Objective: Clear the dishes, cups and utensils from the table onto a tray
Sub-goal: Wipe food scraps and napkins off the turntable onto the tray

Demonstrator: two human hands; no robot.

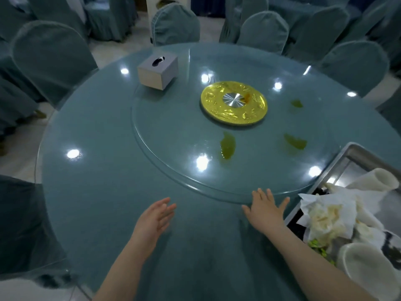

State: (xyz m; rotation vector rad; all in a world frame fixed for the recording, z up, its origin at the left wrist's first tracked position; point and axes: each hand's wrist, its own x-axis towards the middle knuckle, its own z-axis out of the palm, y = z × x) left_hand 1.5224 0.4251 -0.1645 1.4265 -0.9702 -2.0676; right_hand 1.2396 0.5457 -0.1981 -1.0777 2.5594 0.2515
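A metal tray (349,158) sits at the right edge of the round table (93,170). It holds white dishes (364,266), a white cup lying on its side (382,180), crumpled napkins (325,216) and green scraps. My right hand (265,208) lies flat with fingers spread on the table, touching the rim of the glass turntable (173,170), just left of the tray. My left hand (155,216) hovers open over the tablecloth, holding nothing.
The turntable carries a grey tissue box (158,70) at the far left, a gold centre disc (233,103) and greenish spill patches (227,146). Covered chairs (50,59) ring the table on all sides.
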